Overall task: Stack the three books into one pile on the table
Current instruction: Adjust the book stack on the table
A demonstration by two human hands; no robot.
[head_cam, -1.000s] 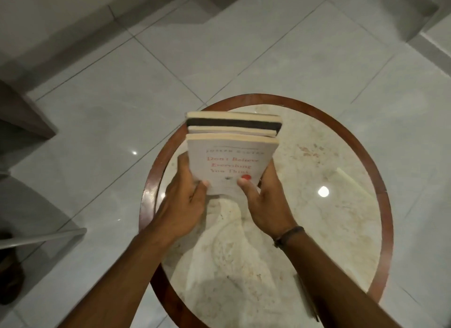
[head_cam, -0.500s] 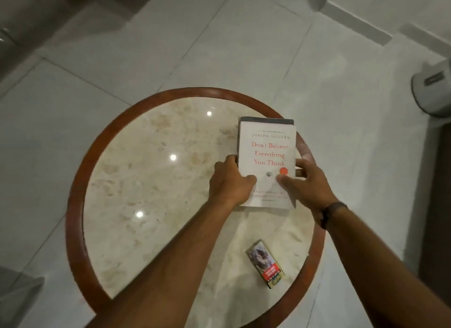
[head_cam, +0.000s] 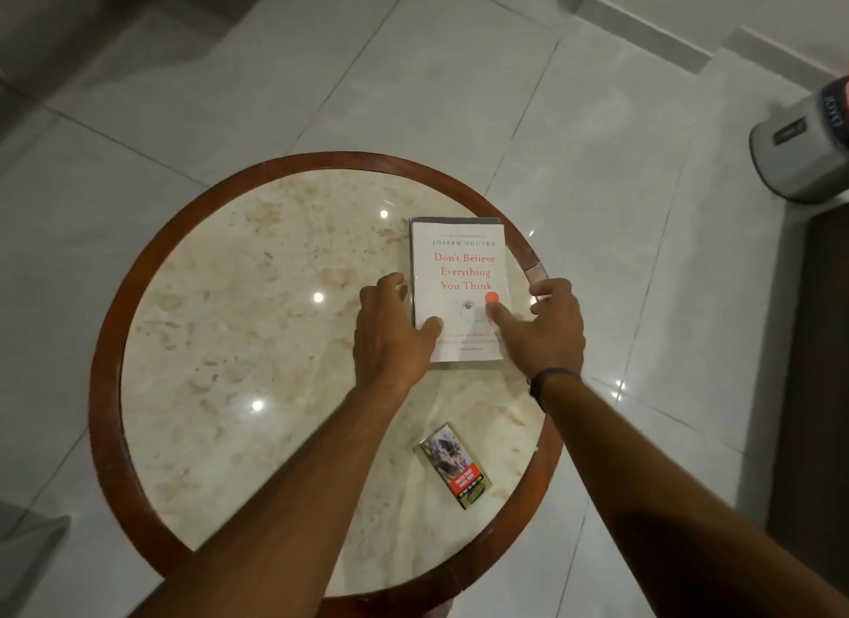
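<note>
The pile of books (head_cam: pixel 459 249) lies flat on the right side of the round marble table (head_cam: pixel 206 341), close to its wooden rim. A white cover with red title text is on top, and darker edges of the books beneath show along its far side. My left hand (head_cam: pixel 390 337) is against the pile's left edge with its thumb on the cover. My right hand (head_cam: pixel 546 337) has its thumb tip on the cover near a red dot, and its fingers are spread apart off the pile's right side.
A small printed pack (head_cam: pixel 455 466) lies on the table near its front right rim. A grey cylindrical bin (head_cam: pixel 799 158) stands on the tiled floor at the far right. Dark furniture (head_cam: pixel 827 364) runs along the right edge.
The pile came down from mid-air onto the table's right side. Since half a second ago my right fingers have spread away from the pile's edge.
</note>
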